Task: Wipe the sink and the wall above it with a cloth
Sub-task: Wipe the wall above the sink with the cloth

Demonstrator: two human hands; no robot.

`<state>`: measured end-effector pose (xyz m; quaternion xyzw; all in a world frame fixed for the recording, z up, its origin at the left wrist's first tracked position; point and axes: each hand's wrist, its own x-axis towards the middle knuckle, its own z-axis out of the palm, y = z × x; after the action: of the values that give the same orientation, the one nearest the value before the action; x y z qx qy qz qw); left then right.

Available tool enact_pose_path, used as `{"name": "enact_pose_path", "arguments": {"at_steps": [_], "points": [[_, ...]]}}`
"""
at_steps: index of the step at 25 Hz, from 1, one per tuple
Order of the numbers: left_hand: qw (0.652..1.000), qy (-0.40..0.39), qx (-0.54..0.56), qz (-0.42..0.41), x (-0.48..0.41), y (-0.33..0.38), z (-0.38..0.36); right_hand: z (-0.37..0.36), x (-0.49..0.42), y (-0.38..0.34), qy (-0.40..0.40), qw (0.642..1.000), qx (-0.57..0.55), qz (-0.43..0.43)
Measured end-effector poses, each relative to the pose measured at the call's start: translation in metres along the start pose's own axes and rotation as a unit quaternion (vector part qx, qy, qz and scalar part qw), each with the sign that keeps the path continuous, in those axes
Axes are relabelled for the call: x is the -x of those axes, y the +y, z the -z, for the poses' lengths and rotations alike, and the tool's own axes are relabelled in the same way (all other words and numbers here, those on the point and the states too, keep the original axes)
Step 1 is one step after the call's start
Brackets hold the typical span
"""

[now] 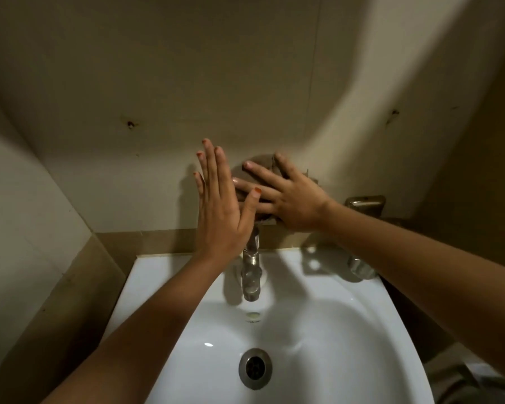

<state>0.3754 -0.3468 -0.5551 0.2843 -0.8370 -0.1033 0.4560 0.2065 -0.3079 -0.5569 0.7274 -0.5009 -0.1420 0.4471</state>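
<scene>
A bathroom: white basin point(318, 330) (metal tap point(251, 275)) against beige wall point(187, 68).

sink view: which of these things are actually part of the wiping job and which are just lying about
Part of the job:
- cloth, pressed on the wall
- right hand, fingers spread over the cloth
- left hand, fingers straight, at the wall
- sink

Just there:
- faucet
- drain
- metal holder on the right

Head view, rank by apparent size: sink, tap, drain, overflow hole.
1. sink, by far the largest.
2. tap and drain: similar area, the tap longer, the drain wider and nearer the camera; not ranked.
3. overflow hole, smallest.
</scene>
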Motion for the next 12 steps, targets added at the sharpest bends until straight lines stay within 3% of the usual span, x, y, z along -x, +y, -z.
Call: {"name": "enact_pose_path", "arguments": {"at_steps": [5,8,10,12], "points": [[0.998,-0.003,-0.007,0.064,0.029,-0.014,-0.004,-0.023,0.038,-0.08,-0.184,0.976,-0.113,-0.002],[0.996,-0.011,-0.01,0.089,0.054,-0.024,-0.003,-0.012,0.046,-0.11,-0.152,0.948,-0.243,-0.137],[0.994,-0.016,-0.007,0.11,0.073,-0.028,-0.004,-0.006,0.049,-0.115,-0.183,0.913,-0.327,-0.16],[0.989,-0.025,-0.001,0.143,0.092,-0.033,-0.006,0.005,0.056,-0.115,-0.252,0.836,-0.444,-0.201]]}}
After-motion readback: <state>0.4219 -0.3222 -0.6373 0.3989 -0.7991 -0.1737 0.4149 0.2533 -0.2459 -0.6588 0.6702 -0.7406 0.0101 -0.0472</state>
